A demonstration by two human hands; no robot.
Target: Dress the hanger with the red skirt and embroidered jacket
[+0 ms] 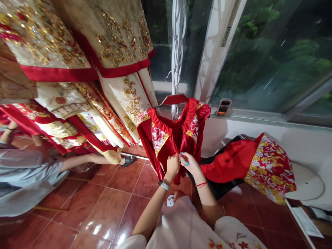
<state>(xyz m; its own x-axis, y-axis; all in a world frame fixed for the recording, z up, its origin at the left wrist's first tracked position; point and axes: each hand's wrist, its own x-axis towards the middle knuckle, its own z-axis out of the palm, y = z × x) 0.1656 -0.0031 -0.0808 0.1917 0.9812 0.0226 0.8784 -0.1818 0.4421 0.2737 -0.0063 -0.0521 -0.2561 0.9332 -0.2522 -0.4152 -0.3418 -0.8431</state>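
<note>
Red jacket (176, 138) drapes a hanger (175, 97), both hands (173, 167) (188, 162) apparently pinching it.

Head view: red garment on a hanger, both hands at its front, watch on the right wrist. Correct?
Wrong side: the head view shows the watch just behind the left hand, not the right hand. The rest holds: the red garment is on a hanger, with both hands at its front.
</note>
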